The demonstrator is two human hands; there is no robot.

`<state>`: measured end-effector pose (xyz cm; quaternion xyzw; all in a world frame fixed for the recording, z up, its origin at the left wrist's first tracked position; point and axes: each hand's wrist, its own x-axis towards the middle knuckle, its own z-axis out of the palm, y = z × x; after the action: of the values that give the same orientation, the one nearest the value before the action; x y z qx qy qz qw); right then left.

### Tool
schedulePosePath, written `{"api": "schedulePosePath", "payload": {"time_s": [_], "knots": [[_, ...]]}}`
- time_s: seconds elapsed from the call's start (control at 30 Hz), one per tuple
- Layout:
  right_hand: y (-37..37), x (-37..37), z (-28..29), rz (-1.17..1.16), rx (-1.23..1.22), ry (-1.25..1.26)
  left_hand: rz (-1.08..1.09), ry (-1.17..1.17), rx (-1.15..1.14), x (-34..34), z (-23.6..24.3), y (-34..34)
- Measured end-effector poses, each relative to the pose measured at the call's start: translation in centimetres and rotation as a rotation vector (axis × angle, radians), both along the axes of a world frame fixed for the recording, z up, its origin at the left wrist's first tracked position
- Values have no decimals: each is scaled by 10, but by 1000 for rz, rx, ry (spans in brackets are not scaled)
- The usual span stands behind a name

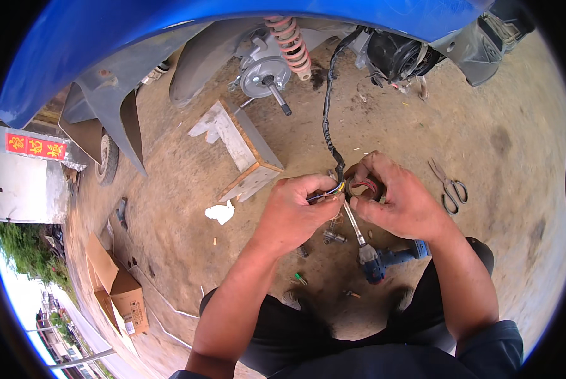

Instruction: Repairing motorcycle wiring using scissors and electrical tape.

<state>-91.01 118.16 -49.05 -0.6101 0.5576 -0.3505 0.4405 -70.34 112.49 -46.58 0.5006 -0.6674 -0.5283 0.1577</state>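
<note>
A black-wrapped wire harness (pixel 326 114) hangs down from under the blue vehicle body, and its lower end reaches my hands. My left hand (pixel 295 211) pinches the loose wires (pixel 324 194), some blue and some yellow, where they leave the wrapping. In my right hand (pixel 396 199) is a roll of black tape (pixel 379 188) with a reddish inner ring, held close against the harness end. Both hands are closed and almost touch. Below them on the ground lies a blue power tool (pixel 374 265) with a long metal shaft.
Scissors (pixel 448 186) lie on the ground to the right. A wooden stand (pixel 242 151) is at the centre left, near a wheel axle (pixel 273 88) and a red coil spring (pixel 289 44). An opened cardboard box (pixel 121 290) stands at the left. Small metal parts (pixel 334 236) are scattered below my hands.
</note>
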Motion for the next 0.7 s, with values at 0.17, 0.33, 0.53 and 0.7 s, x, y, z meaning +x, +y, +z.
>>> {"api": "schedulePosePath", "payload": {"time_s": [0.17,0.33,0.53,0.7], "knots": [[-1,1,-10,-31,-72,-55,-33,45,-56,2,-13,-1],[0,1,-6,-49,-4,-95,-120,95,-169,6,-25,-2],[2,5,-6,-77,-37,-31,-51,129,321,2,-17,-3],[3,7,-5,-77,-48,39,-114,26,165,-2,-19,-2]]}}
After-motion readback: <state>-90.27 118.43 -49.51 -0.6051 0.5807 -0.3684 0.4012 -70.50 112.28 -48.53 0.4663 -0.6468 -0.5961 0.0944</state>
